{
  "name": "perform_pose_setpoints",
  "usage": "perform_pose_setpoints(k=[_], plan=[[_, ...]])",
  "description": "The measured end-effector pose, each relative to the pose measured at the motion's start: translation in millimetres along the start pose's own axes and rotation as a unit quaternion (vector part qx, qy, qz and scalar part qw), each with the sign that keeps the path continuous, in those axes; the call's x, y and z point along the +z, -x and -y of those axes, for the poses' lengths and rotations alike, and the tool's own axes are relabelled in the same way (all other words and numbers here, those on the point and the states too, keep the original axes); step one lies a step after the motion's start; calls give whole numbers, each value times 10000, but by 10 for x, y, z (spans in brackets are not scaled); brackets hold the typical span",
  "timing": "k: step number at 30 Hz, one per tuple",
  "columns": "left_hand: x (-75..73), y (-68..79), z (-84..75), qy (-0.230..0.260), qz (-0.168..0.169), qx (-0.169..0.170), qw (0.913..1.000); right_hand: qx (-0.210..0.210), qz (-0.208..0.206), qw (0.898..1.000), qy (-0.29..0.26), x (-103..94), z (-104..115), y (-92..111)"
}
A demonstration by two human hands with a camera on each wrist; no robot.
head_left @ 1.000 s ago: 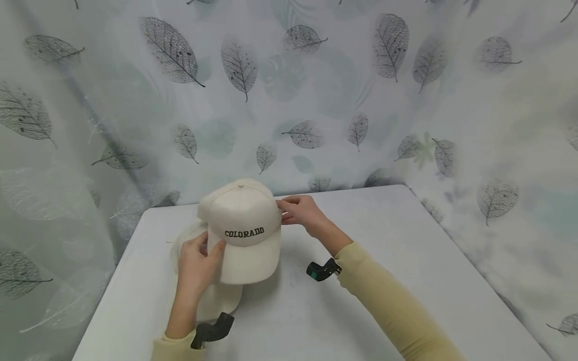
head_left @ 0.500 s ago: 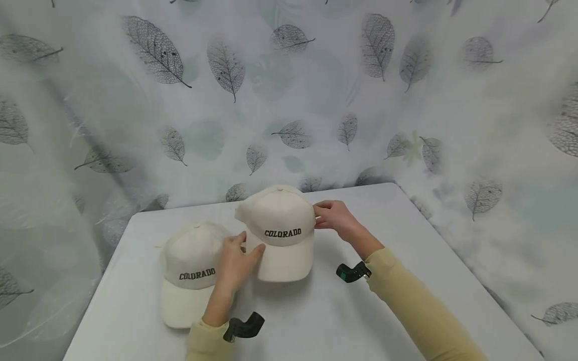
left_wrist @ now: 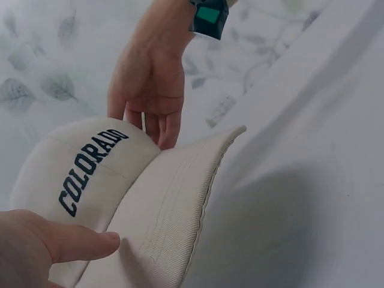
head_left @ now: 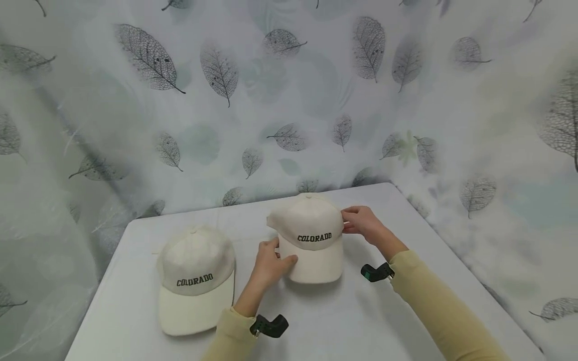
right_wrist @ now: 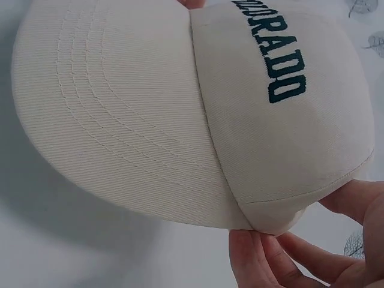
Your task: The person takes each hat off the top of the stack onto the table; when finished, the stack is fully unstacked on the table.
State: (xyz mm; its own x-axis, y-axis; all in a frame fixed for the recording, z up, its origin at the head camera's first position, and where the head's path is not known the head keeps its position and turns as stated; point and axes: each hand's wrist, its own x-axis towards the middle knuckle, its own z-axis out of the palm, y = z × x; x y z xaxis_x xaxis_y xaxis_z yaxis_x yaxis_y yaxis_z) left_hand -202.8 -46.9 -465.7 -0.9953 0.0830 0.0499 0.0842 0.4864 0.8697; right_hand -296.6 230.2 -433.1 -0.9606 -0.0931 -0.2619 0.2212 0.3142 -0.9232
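Note:
A cream baseball cap (head_left: 311,220) lettered COLORADO is held just above the table between both hands, brim toward me. My left hand (head_left: 271,263) pinches it at the left end of the brim, thumb on top, as the left wrist view also shows. At the cap's right side my right hand (head_left: 363,223) grips the lower edge of the crown; in the right wrist view its fingers (right_wrist: 249,258) lie under the rim. A second, matching cap (head_left: 196,281) rests on the table to the left, brim toward me.
The white table (head_left: 361,321) stretches under both caps. Behind it hangs a pale curtain (head_left: 289,90) printed with leaves. Black camera mounts (head_left: 269,326) sit on both wrists.
Both hands have carried the held cap to the right, away from the second cap. That second cap, largely covered before, now shows whole on the table. The view has shifted slightly.

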Motion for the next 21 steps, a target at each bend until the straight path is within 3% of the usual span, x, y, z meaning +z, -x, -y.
perform_pose_setpoints(k=[13, 21], plan=[[400, -188, -87, 269, 547, -165, 9980, 6, -93, 9999, -52, -418, -275, -12], [690, -353, -123, 667, 840, -114, 9942, 318, -288, 9991, 13, -688, -419, -33]])
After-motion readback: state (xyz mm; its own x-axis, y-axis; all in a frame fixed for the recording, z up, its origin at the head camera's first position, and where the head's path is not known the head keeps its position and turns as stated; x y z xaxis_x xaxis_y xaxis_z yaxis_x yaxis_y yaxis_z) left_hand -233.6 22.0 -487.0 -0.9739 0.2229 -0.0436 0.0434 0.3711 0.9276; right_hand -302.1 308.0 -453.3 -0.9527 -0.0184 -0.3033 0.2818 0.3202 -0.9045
